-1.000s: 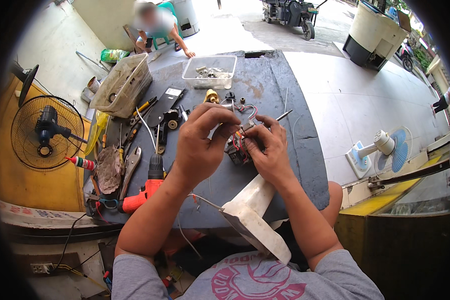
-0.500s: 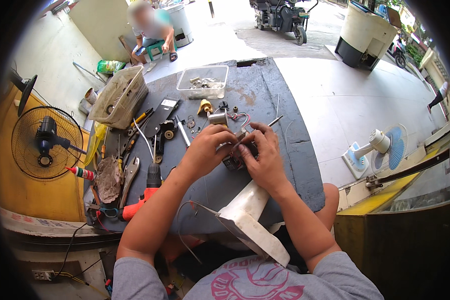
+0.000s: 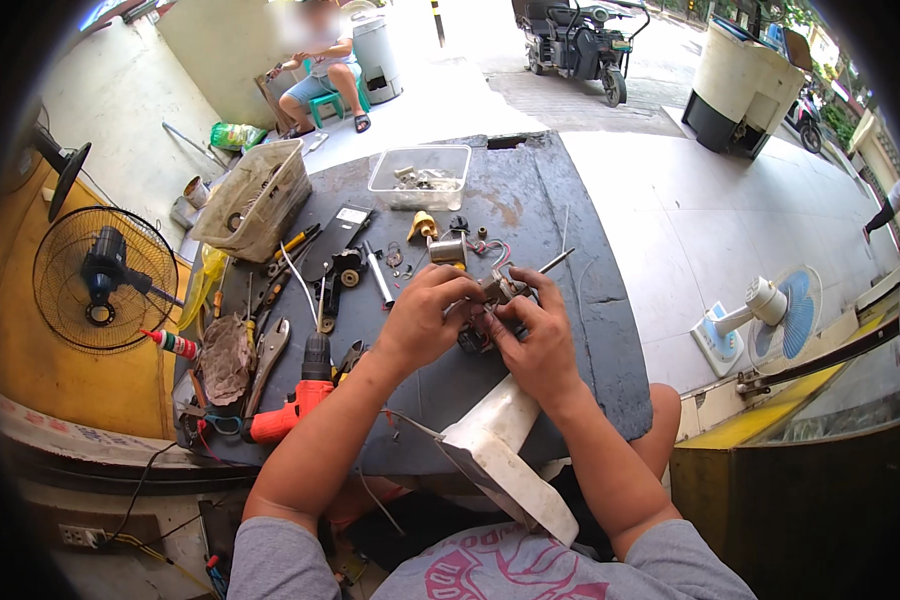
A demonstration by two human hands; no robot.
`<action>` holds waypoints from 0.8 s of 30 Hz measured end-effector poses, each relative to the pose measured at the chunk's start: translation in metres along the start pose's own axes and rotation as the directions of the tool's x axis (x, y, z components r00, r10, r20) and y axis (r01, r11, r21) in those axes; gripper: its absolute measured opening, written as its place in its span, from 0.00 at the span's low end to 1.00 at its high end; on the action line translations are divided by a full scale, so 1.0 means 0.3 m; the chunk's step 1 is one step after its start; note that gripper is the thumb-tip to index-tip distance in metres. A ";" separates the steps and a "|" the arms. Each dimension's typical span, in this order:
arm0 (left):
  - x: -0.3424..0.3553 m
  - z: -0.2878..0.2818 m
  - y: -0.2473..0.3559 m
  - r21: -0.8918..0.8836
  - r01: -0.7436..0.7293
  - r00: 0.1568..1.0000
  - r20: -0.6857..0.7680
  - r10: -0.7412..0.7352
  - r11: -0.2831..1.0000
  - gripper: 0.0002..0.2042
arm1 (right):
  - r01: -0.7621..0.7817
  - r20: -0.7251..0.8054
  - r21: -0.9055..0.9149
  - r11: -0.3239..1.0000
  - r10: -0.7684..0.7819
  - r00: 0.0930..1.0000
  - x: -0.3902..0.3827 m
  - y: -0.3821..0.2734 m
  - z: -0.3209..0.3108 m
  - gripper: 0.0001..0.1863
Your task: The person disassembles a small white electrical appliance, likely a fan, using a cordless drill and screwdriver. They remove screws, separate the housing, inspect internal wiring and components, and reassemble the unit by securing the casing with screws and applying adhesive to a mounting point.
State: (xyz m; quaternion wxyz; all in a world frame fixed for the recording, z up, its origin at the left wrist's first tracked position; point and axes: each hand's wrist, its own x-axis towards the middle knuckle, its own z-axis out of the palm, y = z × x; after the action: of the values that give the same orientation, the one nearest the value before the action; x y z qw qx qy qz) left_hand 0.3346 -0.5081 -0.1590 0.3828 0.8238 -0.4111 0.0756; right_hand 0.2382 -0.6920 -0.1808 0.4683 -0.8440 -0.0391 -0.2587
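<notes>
- Head view: your left hand (image 3: 432,315) is bent over the motor assembly (image 3: 473,340), thumb and fingers drawn narrow at its wired side; cannot tell what, if anything, sits between the tips.
- Your right hand (image 3: 542,335) grips the same assembly from the right, thumb and index finger close together on it.
- The assembly is on the near-middle part of the table (image 3: 610,350), partly hidden by your hands; a thin metal shaft (image 3: 557,261) points away to the upper right.
- Just beyond your hands: a metal cylinder (image 3: 448,250), with a yellowish knob (image 3: 423,225) next to it.
- Left of these, a silver tube (image 3: 378,275) lies at a slant.
- Nearer you, a white plastic housing (image 3: 500,420) reaches over the table edge below your right hand.
- Left of your left forearm: an orange drill (image 3: 295,408) and, beside it, locking pliers (image 3: 267,360).
- Far side: a clear tub (image 3: 402,202) holding small parts.
</notes>
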 end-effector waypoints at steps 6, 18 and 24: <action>0.025 -0.038 0.010 0.050 -0.107 0.993 0.054 0.105 0.993 0.09 | 0.042 0.012 -0.150 0.988 -0.041 0.999 0.002 -0.022 0.002 0.09; 0.061 -0.059 0.059 0.203 -0.258 0.958 0.181 0.223 0.945 0.11 | 0.058 0.043 -0.199 0.978 -0.051 0.998 0.005 -0.014 0.001 0.13; 0.050 -0.040 0.091 0.133 -0.129 0.977 0.188 0.103 0.983 0.10 | 0.049 0.035 -0.174 0.983 -0.043 0.998 0.005 -0.008 0.000 0.14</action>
State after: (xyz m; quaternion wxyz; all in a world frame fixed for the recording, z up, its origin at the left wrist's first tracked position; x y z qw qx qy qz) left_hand 0.3266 -0.5192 -0.1284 0.2782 0.8274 -0.4850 0.0525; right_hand 0.2387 -0.6910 -0.1782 0.3855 -0.8846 -0.0428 -0.2587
